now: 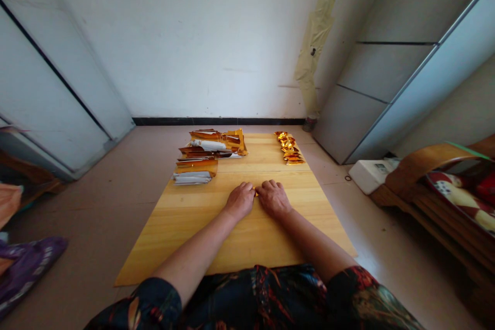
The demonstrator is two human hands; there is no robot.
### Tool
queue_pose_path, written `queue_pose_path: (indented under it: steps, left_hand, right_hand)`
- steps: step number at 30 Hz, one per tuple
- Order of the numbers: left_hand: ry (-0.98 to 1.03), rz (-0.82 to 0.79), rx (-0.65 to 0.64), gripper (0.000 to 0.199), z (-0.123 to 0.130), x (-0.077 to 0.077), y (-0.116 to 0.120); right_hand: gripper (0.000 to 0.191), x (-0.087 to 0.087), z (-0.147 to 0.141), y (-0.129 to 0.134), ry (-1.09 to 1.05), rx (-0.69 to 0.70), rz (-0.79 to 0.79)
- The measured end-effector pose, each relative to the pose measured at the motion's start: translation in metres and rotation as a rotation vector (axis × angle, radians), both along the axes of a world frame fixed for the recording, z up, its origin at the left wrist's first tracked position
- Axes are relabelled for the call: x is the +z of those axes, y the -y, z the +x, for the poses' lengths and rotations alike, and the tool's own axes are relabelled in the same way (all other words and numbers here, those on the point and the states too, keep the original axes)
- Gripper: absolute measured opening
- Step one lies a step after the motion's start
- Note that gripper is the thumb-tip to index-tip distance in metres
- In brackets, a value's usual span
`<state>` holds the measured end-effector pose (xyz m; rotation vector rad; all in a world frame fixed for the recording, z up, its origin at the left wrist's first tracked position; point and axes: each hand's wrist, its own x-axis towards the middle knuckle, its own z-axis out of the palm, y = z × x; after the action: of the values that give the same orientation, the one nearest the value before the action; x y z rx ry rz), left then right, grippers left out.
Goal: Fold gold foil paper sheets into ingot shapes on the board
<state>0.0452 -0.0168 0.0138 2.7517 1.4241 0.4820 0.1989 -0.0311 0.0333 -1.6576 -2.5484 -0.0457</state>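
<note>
My left hand (240, 201) and my right hand (274, 198) lie palm down near the middle of a pale wooden board (170, 232), fingertips meeting. A small piece of gold foil (256, 194) shows between them, mostly hidden by my fingers. Farther up the board on the left are stacks of gold foil sheets with white paper (195, 169) and a loose pile of gold and white sheets (214, 144). A row of small folded gold foil pieces (289, 148) lies at the far right, out of reach of neither hand's fingertips by a wide gap.
The board lies on a tiled floor against a white wall. A wooden seat with a red-patterned cushion (460, 185) and a white box (371, 175) stand at the right. A purple bag (27, 273) lies at the left, beside tall white panels (46, 82).
</note>
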Motion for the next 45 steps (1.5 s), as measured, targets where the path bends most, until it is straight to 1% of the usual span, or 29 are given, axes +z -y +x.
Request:
queue_pose_path:
  steps: [5,11,13,16,18,20,22,25,28,31,34,37,39,41,43,45]
  left_hand:
    - [-0.025,0.005,0.021,0.026,0.002,0.004,0.002]
    - [0.02,-0.001,0.01,0.023,0.0,0.007,0.002]
    - [0.048,-0.014,-0.034,0.02,-0.006,0.007,-0.003]
    - [0.088,-0.063,-0.163,0.016,-0.017,0.008,-0.014]
    - [0.106,-0.093,-0.233,0.019,-0.023,0.008,-0.02]
    - [0.098,-0.104,-0.273,0.021,-0.027,0.009,-0.021]
    - [0.086,-0.097,-0.3,0.023,-0.03,0.009,-0.018]
    - [0.106,-0.048,-0.318,0.028,-0.037,0.005,-0.01]
    - [0.141,0.023,-0.302,0.031,-0.046,-0.002,0.0]
    - [0.159,0.071,-0.284,0.031,-0.054,-0.007,0.01]
    - [0.17,0.087,-0.276,0.031,-0.056,-0.007,0.017]
    - [0.145,0.072,-0.253,0.033,-0.054,-0.004,0.019]
    - [0.114,0.054,-0.241,0.033,-0.052,-0.002,0.019]
    - [0.1,0.042,-0.214,0.033,-0.052,-0.001,0.019]
    - [0.099,0.041,-0.166,0.033,-0.052,-0.002,0.021]
    - [0.093,0.047,-0.115,0.034,-0.054,-0.003,0.023]
  right_hand:
    - [0.026,-0.003,0.011,0.007,-0.033,-0.001,0.015]
    - [0.026,-0.002,0.019,0.013,-0.057,-0.017,0.027]
    - [0.025,0.0,0.02,0.01,-0.069,-0.006,0.029]
    - [0.022,0.004,0.022,0.001,-0.077,0.06,-0.008]
    - [0.021,0.007,0.024,-0.006,-0.082,0.117,-0.033]
    - [0.022,0.01,0.027,-0.01,-0.085,0.157,-0.041]
    - [0.023,0.012,0.028,-0.011,-0.07,0.171,-0.044]
    - [0.024,0.012,0.027,-0.008,-0.027,0.141,-0.038]
    - [0.026,0.013,0.022,-0.007,0.003,0.103,-0.021]
    - [0.028,0.016,0.012,-0.012,0.055,0.081,-0.026]
    - [0.023,0.023,0.0,-0.021,0.134,0.082,-0.074]
    - [0.019,0.029,-0.012,-0.031,0.155,0.03,-0.137]
    - [0.022,0.03,-0.019,-0.036,0.065,-0.014,-0.163]
    - [0.029,0.028,-0.026,-0.04,-0.119,-0.03,-0.209]
    - [0.028,0.023,-0.03,-0.042,-0.284,-0.037,-0.326]
    - [0.022,0.018,-0.032,-0.044,-0.386,-0.062,-0.438]
